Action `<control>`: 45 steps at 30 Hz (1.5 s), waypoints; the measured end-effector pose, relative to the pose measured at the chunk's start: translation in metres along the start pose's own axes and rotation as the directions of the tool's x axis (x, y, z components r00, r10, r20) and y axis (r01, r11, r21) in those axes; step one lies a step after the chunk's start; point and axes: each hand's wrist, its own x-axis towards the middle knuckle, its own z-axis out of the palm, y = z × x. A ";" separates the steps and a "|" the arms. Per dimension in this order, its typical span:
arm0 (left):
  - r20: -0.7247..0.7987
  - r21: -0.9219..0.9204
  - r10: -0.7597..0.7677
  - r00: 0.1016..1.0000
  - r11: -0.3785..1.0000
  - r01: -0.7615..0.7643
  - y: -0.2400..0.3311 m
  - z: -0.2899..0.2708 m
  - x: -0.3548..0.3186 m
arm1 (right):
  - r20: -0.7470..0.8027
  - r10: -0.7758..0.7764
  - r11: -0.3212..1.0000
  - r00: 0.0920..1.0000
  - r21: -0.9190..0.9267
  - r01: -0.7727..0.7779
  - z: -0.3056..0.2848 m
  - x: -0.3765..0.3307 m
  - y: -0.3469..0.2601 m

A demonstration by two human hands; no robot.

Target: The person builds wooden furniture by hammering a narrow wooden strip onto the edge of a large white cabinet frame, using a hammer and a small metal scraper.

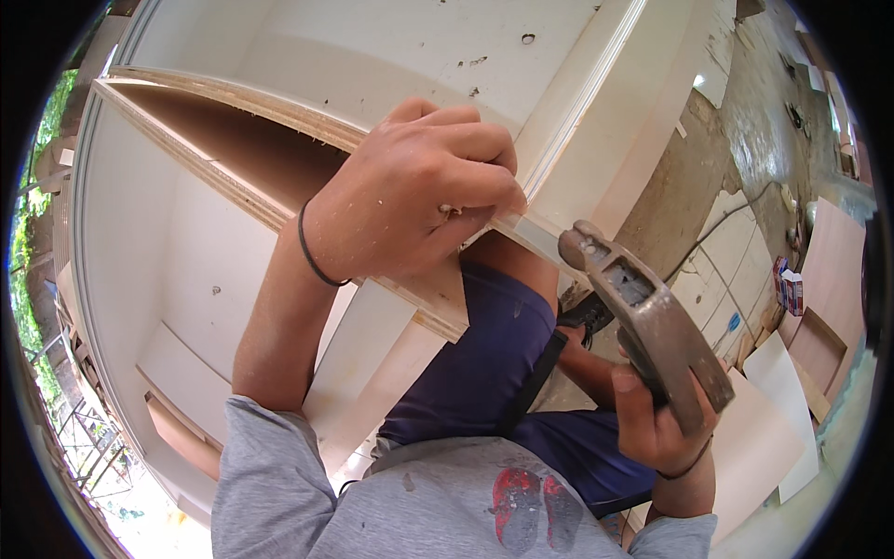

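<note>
My left hand (419,182), with a black band at its wrist, is closed over the corner of a pale wooden cabinet. Its fingers are curled together by the panel edge, and their tips are hidden. Whatever they pinch, if anything, cannot be made out. A small light-coloured thing shows at the curled fingers. Low on the right, my right hand (661,429) grips a worn metal hammer (656,317) close below its head. The hammer's rounded end points up toward the cabinet corner, apart from it; its handle is mostly hidden.
Plywood edges (196,172) of the cabinet run from far left toward my left hand, with a dark gap between them. My knee in dark blue shorts (475,345) is under the corner. Boards (778,410), a small box (788,287) and a cable (722,228) lie on the right.
</note>
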 end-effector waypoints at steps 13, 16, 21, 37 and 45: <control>-0.030 -0.004 0.016 0.999 1.000 -0.016 -0.001 0.004 0.001 | 0.050 0.130 0.991 0.990 0.001 -0.130 0.001 0.000 0.000; -0.032 -0.006 0.011 0.999 1.000 -0.011 -0.001 0.003 -0.001 | 0.043 -0.056 0.997 0.998 -0.050 0.058 -0.002 0.003 0.001; -0.011 -0.006 0.005 1.000 1.000 -0.005 0.000 0.002 0.001 | -0.006 0.119 0.990 0.993 0.079 -0.119 0.004 -0.002 -0.001; 0.002 0.013 -0.033 0.999 0.999 0.033 0.002 0.000 0.002 | -0.069 0.017 0.999 0.997 0.038 -0.015 -0.004 -0.001 -0.001; -0.001 0.017 -0.025 1.000 1.000 0.025 0.001 0.000 0.002 | 0.013 0.196 0.978 0.980 0.064 -0.197 -0.003 0.004 -0.003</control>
